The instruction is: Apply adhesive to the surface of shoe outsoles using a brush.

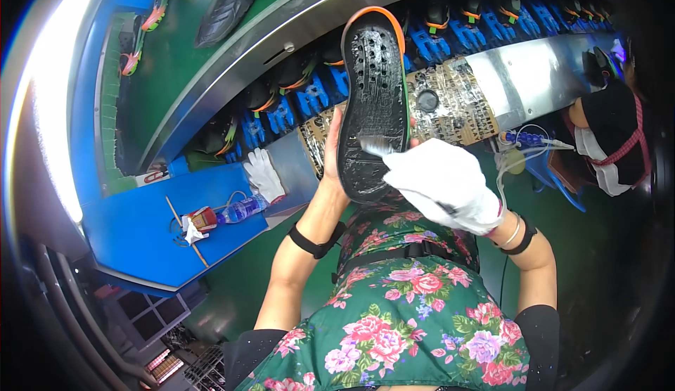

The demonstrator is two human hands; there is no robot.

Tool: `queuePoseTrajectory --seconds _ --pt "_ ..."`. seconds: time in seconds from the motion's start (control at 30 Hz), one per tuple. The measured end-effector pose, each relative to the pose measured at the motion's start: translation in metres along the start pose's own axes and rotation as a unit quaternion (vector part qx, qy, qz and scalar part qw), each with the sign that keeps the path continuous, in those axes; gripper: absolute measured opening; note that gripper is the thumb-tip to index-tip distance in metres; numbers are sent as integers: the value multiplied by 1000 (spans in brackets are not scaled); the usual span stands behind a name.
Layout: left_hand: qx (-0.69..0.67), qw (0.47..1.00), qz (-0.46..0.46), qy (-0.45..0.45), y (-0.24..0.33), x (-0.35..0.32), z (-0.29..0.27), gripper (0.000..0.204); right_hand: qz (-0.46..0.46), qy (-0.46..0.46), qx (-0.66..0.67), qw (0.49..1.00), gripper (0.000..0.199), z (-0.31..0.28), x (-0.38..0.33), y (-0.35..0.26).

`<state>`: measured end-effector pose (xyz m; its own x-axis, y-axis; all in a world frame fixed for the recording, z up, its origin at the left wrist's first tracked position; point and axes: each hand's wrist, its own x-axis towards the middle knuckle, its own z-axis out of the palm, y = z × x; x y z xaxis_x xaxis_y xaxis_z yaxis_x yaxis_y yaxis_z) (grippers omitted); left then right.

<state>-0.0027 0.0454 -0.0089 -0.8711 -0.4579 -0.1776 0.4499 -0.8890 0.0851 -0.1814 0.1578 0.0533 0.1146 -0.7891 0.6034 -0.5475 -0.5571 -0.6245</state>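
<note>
A black shoe sole (375, 103) with an orange and green rim stands nearly upright in front of me, its holed end pointing away. My bare left hand (333, 155) grips it by the edges, thumb on the left side and fingertips showing on the right. Its inner face looks wet and shiny in streaks. Wearing a white glove, my right hand (446, 187) is closed round a brush (377, 145), whose pale bristles touch the sole's near half. The brush's handle is hidden in the glove.
Behind the sole runs a curved line of blue holders (430, 43) carrying shoe parts. A taped cardboard strip (450, 99) covers the ledge. On the blue table (133, 229) at left lie a white glove (264, 174) and plastic bottle (242, 209). Another person (612, 127) is at right.
</note>
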Motion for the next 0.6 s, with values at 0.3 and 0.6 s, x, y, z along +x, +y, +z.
queuePoseTrajectory --seconds 0.3,0.6 --pt "27 995 75 55 -31 13 14 85 32 52 -106 992 36 10 16 2" --pt "36 991 124 20 -27 14 8 103 174 165 57 969 18 18 21 -3"
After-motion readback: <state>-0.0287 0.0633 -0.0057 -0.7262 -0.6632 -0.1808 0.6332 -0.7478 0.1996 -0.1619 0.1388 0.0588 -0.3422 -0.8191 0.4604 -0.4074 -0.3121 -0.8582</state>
